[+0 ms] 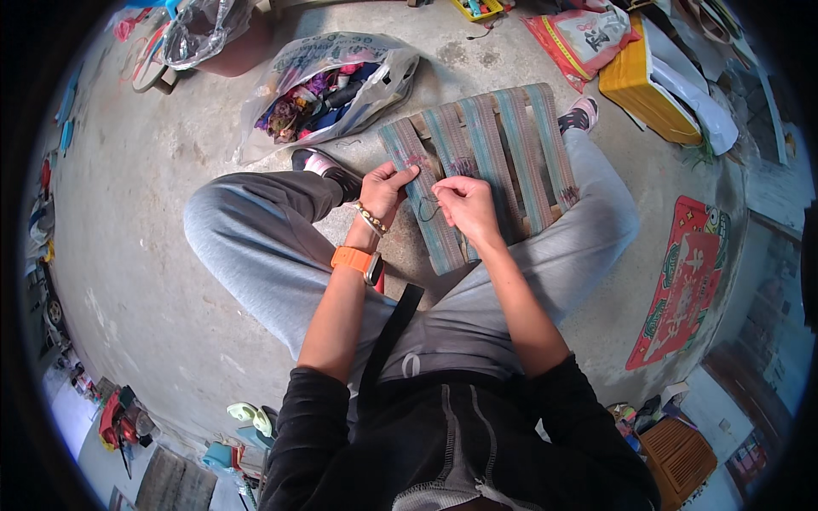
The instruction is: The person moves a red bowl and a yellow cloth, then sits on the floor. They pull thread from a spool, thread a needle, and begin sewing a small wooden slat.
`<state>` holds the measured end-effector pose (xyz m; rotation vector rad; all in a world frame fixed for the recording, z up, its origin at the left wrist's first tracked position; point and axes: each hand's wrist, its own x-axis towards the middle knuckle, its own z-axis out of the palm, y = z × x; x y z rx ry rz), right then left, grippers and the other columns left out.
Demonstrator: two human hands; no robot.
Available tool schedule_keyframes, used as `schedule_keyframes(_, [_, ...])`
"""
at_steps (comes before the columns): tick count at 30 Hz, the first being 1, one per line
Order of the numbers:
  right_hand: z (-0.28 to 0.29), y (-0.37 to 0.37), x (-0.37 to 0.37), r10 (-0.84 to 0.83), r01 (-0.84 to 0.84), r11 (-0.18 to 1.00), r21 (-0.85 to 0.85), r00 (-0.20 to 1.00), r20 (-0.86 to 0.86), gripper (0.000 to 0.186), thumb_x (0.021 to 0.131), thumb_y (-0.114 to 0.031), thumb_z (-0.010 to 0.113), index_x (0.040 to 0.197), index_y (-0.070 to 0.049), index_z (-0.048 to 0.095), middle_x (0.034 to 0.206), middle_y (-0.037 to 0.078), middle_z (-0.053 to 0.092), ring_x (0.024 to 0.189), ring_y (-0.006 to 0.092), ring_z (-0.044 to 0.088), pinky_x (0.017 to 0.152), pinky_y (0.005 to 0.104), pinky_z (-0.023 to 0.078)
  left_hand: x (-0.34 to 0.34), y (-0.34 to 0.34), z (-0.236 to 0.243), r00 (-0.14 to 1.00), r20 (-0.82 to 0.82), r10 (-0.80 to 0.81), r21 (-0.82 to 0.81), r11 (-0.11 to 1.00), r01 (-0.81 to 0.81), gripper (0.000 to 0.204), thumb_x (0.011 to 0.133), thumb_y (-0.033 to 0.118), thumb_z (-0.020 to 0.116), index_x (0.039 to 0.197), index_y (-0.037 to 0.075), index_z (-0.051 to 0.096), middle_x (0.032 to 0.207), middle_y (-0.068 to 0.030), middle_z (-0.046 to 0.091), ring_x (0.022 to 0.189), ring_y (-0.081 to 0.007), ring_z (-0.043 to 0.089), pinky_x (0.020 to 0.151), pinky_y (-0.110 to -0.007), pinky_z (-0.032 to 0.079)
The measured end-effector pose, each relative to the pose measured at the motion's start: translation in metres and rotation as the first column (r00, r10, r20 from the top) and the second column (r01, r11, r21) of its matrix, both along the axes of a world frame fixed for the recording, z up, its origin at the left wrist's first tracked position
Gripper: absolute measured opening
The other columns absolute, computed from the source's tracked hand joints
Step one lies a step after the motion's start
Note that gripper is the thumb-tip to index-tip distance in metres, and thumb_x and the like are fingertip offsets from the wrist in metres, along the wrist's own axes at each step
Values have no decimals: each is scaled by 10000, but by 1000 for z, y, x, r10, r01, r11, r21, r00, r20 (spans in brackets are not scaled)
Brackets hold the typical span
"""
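Observation:
Across my lap and shin lies a slatted frame with striped blue-grey and brown fabric straps (pixel 487 140), tilted. My left hand (pixel 385 189) is closed on the edge of its leftmost strap (pixel 407 153), the thumb lying on top near some reddish stitching. My right hand (pixel 467 204) is pinched over the gap beside that strap, its fingertips close to the cloth. A loop of dark thread (pixel 426 211) hangs at those fingertips; whether a needle is there is too small to see. An orange-banded watch (pixel 354 260) sits on my left wrist.
Beyond my left foot stands an open plastic bag (pixel 375 64) full of coloured cloth. A lined bin (pixel 243 47) is at the far left. A red-and-white sack (pixel 579 43) and a yellow box (pixel 652 98) stand far right. A red mat (pixel 682 285) lies at right.

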<state>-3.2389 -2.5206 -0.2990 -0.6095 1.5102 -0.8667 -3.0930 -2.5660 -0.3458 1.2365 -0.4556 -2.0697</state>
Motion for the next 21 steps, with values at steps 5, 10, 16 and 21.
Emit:
schedule_keyframes(5, [0,0,0,3,-4,1000,-25,999,-37,90,756,-59,574,750,18,620,547,2,532,439,50,453,386,214,350,0,1,1,1000,8,8,3,1000,-8,125,794,84,598,906,30,581,855,-36,618,731,-122,585,673,-271,482])
schedule_keyframes(10, [-8,0,1,20,-28,996,-87,996,-91,89,750,-62,579,749,16,620,543,4,534,437,53,457,391,217,354,2,1,-6,1000,26,-6,-3,1000,6,120,795,89,600,901,35,583,839,-26,617,722,-114,582,664,-260,478])
schedule_keyframes(16, [-6,1,3,2,-4,1000,-28,999,-49,94,750,-66,588,766,22,616,553,8,541,440,57,460,398,218,362,1,2,-2,999,38,-11,-18,1000,12,113,798,82,595,900,34,581,840,-30,615,720,-115,582,659,-261,480])
schedule_keyframes(21, [-1,4,-13,50,-63,995,-77,985,-164,81,754,-48,579,785,17,617,613,30,564,496,97,506,466,236,409,-1,3,6,999,-26,23,-2,1000,-23,125,799,99,598,904,33,591,828,-26,618,704,-102,577,630,-240,470])
